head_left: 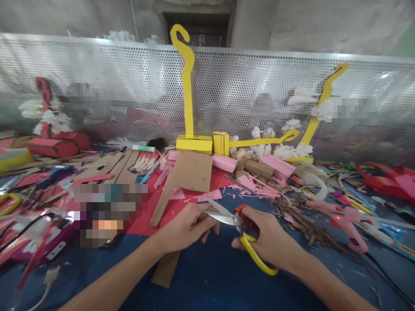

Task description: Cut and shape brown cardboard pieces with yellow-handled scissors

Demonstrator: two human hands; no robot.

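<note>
My right hand (264, 231) grips a pair of scissors (223, 216) with red and yellow handles. The blades are parted and point left, right at the fingers of my left hand (191, 224). My left hand is closed, its fingers bent around what looks like a cardboard strip; the grip itself is mostly hidden. The lower end of this brown cardboard strip (166, 270) shows beneath my left forearm. Just beyond my hands, a square cardboard piece (193, 170) and a longer strip (164, 201) lie on red sheet (142, 220).
Yellow hooked stands (188, 95) rise before a perforated metal panel (129, 77). Pink paper scraps (259, 185) and thin brown sticks (301, 216) litter the blue table (207, 280). On the right sits a pink glue gun (343, 220) with a trailing cord. A red hooked stand (53, 147) stands far left.
</note>
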